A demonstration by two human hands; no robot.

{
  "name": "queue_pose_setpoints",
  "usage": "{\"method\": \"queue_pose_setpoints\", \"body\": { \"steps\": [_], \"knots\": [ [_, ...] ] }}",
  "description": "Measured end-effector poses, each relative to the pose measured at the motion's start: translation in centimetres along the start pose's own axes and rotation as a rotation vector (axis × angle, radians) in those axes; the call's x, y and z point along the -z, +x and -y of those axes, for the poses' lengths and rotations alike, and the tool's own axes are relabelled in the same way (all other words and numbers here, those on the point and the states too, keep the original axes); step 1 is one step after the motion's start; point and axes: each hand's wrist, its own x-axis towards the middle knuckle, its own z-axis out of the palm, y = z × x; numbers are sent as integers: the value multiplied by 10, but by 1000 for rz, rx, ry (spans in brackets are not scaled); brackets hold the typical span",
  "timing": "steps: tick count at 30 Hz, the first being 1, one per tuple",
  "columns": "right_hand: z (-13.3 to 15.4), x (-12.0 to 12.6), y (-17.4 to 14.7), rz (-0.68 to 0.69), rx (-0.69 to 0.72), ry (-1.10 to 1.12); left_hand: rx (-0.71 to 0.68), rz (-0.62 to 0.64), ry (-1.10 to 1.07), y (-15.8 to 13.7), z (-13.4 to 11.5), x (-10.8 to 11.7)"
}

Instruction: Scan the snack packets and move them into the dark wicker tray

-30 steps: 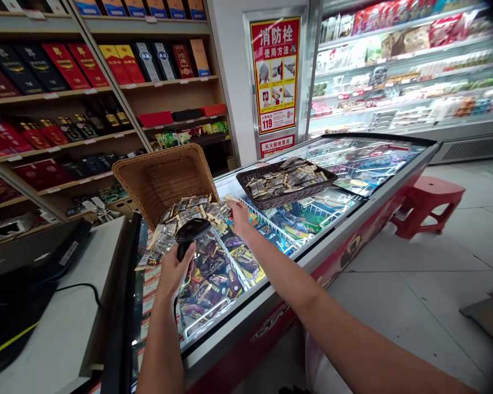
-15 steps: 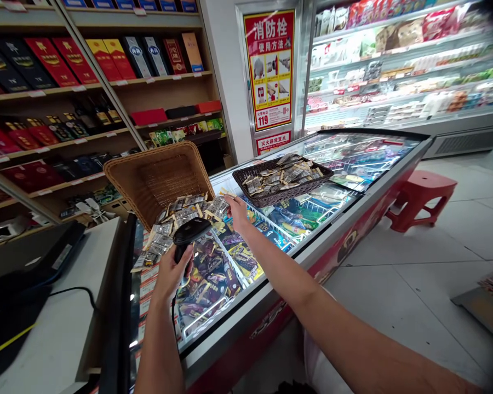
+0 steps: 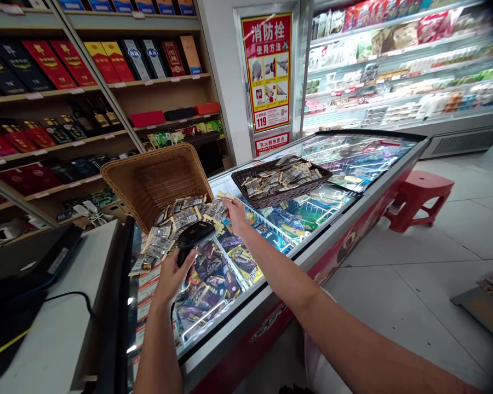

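My left hand (image 3: 173,274) grips a black barcode scanner (image 3: 195,236) by its handle, its head pointing at a heap of small snack packets (image 3: 176,221) spilled on the glass lid of a chest freezer (image 3: 271,257). A tan wicker basket (image 3: 158,178) lies tipped on its side behind the heap. My right hand (image 3: 235,213) reaches over the lid and pinches a packet at the heap's right edge. A dark wicker tray (image 3: 277,189) full of similar packets sits farther along the lid.
A white counter (image 3: 69,323) with a black device and cable lies to my left. Shelves of boxed goods (image 3: 66,82) line the back wall. A red plastic stool (image 3: 419,200) stands on the tiled floor, with an open chiller (image 3: 398,65) behind it.
The view has shifted slightly. My right hand stays at the heap's right edge, fingering packets; my left hand keeps the scanner in about the same spot.
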Motion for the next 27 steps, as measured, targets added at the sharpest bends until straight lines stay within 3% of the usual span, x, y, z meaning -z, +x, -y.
{"method": "queue_pose_setpoints", "body": {
  "steps": [19,22,27],
  "knots": [
    [-2,-1,4,-5,-18,26,17,-3,-58,1,-1,0],
    [1,-4,6,-60,-56,24,37,-109,-85,2,-3,8],
    [10,-3,23,-153,-55,99,125,-586,-323,9,4,36]
  ]
}}
